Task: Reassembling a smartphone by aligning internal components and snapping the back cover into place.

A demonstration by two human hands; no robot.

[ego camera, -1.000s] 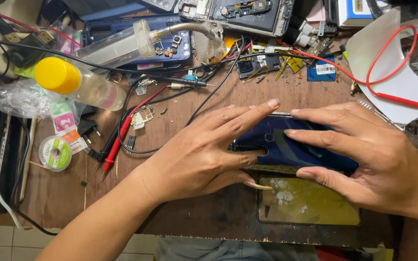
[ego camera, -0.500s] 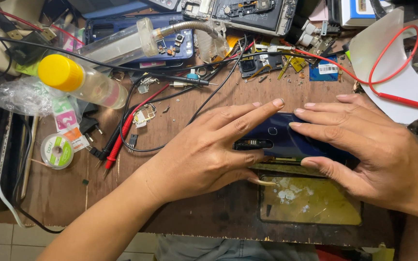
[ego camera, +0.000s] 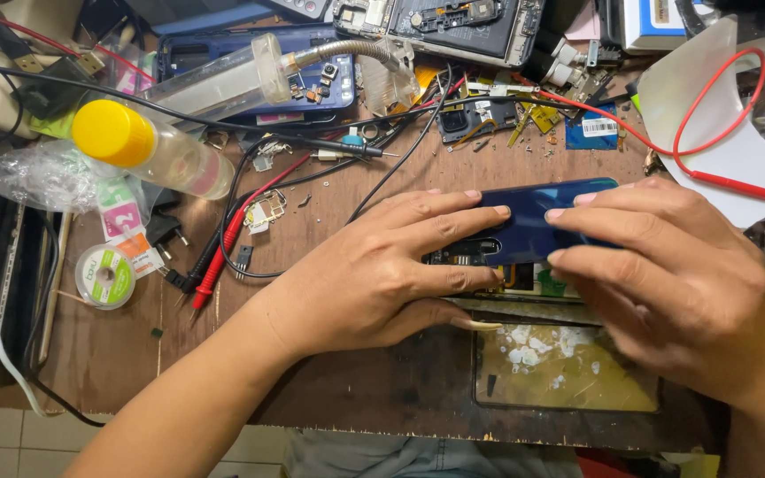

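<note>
A dark blue phone back cover [ego camera: 537,217] lies across an opened phone whose black and green insides [ego camera: 524,276] show along its near edge. My left hand [ego camera: 382,270] rests flat on the cover's left part, fingers stretched over it and thumb at the near edge. My right hand [ego camera: 675,274] presses on the right part, fingertips on the blue surface. Both hands hold the cover down on the phone body at the middle of the wooden bench [ego camera: 329,398].
A stained glass panel [ego camera: 568,367] lies just in front of the phone. A yellow-capped bottle [ego camera: 148,146], red and black probe leads [ego camera: 232,230], a solder wick reel [ego camera: 105,275], other opened phones [ego camera: 453,26] and small parts crowd the far and left side. A red wire [ego camera: 710,106] loops at right.
The blue cover now lies flatter and further right, with more of its surface showing. My right hand has slid back toward the right end. My left hand's fingers stay on it.
</note>
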